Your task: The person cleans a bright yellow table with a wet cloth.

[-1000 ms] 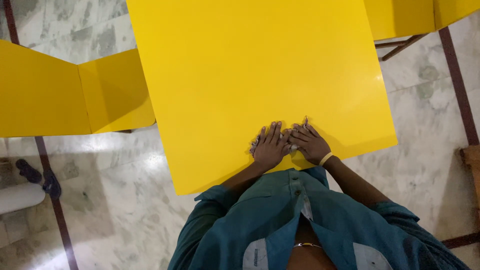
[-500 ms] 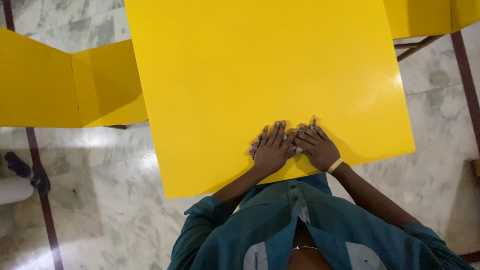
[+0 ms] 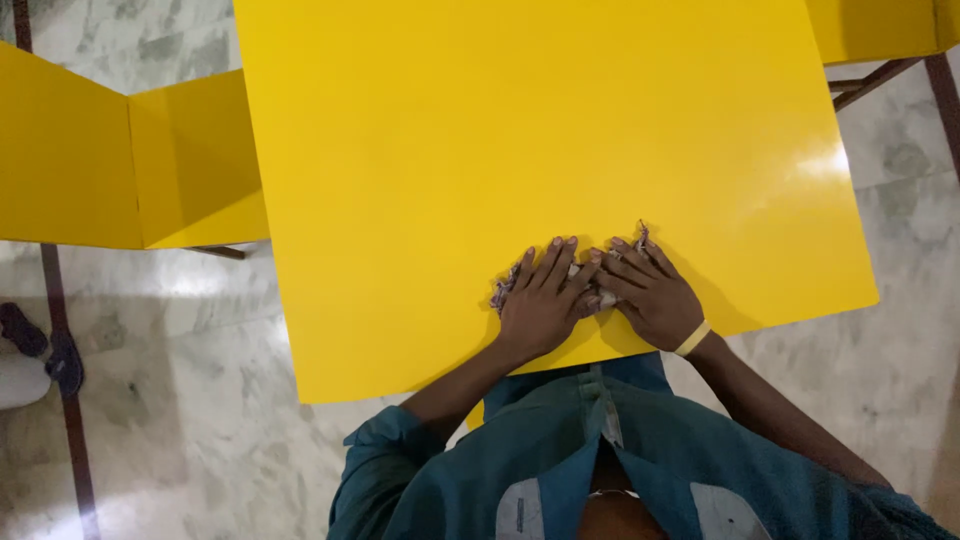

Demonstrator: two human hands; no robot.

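Yellow filled most of the view: a glossy square table [image 3: 520, 130] seen from straight above, with a bright glare patch near its right edge. Both of the person's hands lay flat on it near the front edge, side by side, pressing down on a small crumpled cloth [image 3: 598, 293] of pale, patterned fabric. The left hand [image 3: 540, 305] rested palm down with its fingers spread and pointing away from the body, covering the left part of the cloth; a frayed bit of the fabric stuck out past its little-finger side. The right hand [image 3: 655, 295] also lay palm down, its fingers angled toward the left hand so that the fingertips of both nearly met over the cloth's middle. Another scrap of the fabric peeked out beyond the right hand's far fingertips. Neither hand was clenched around the cloth; each lay open and pressed upon it. A yellow band [image 3: 692, 339] circled the right wrist. The person wore a teal shirt [image 3: 560, 450] with rolled sleeves. Left of the table stood a yellow chair [image 3: 120, 160], and another yellow seat [image 3: 880, 25] showed at the upper right corner. Beneath everything lay a pale marble floor [image 3: 190, 400] crossed by dark strips.
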